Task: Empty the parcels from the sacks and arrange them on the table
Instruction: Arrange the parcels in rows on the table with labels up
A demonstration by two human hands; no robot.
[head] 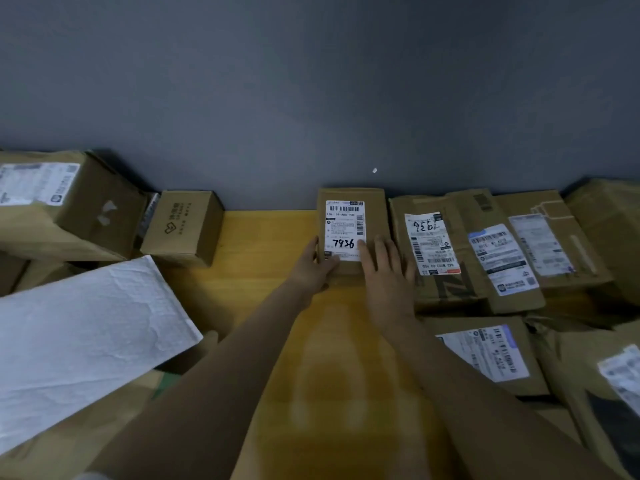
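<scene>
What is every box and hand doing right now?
7436 box: flat on the table, by the wall, label up.
Left hand: grips its near left corner.
Right hand: flat on its right side, fingers straight.
Logo box: closed, untouched.
White padded mailer: lying askew, untouched.

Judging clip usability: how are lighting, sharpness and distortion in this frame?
Head view is dim, with soft glare on the wooden table; head view shows wide-angle bowing toward both sides; head view keeps the parcel marked 7436 legible, while the far-right parcel label is blurred.
</scene>
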